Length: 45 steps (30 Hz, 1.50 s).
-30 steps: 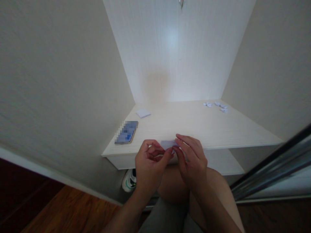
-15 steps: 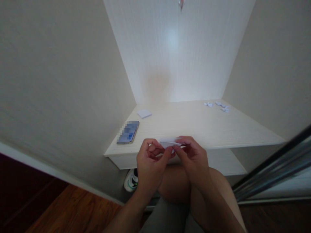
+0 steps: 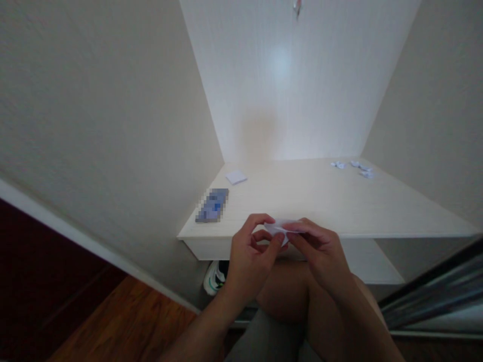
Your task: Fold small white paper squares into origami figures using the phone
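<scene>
Pinching a thin, creased white paper [image 3: 273,228] between the close-set thumb and fingers of both left hand [image 3: 251,251] and right hand [image 3: 320,245], by the near edge of a pale, faintly grained shelf [image 3: 290,196]. Showing, around the paper, a flat squarish pad [image 3: 236,177] at ten o'clock, a slim rectangular phone [image 3: 213,205] between nine and ten, small irregular white bits [image 3: 366,174] at two, and a rounded, green-trimmed shoe [image 3: 213,281] at eight, below.

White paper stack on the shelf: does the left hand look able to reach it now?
Probably yes, if it lets go of the held paper: nothing visible blocks the way from the left hand to the paper stack; the phone lies to one side.
</scene>
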Each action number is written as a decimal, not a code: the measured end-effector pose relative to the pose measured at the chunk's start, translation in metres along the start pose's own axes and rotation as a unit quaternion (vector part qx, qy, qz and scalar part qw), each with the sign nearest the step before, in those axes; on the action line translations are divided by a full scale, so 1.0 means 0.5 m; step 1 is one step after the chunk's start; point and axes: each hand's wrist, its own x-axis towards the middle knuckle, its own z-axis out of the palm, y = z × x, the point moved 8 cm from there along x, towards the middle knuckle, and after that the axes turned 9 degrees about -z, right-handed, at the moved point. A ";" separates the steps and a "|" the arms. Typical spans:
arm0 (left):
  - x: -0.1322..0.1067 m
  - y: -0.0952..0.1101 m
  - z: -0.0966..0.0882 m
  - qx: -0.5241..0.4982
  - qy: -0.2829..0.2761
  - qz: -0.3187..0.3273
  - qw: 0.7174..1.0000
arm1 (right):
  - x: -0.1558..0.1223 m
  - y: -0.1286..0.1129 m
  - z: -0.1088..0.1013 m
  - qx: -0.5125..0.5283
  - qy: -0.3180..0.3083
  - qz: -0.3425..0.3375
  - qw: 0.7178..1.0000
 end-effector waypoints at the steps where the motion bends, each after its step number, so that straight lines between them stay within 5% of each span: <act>1: 0.001 -0.002 0.002 0.008 -0.006 -0.007 1.000 | -0.001 0.001 -0.001 -0.002 -0.005 0.000 1.000; 13: 0.006 0.006 -0.007 0.039 0.019 0.001 0.999 | -0.002 -0.015 -0.003 -0.016 -0.011 -0.014 1.000; 29: 0.001 0.014 -0.002 -0.039 0.013 0.014 0.999 | 0.002 -0.019 0.004 0.035 0.101 0.026 0.994; 41: 0.005 0.016 0.006 -0.060 -0.042 -0.044 0.996 | 0.007 -0.022 -0.008 -0.012 0.095 0.024 0.995; 45: 0.014 0.014 -0.001 -0.026 -0.020 -0.048 0.998 | 0.009 -0.028 -0.005 -0.005 0.078 0.019 0.997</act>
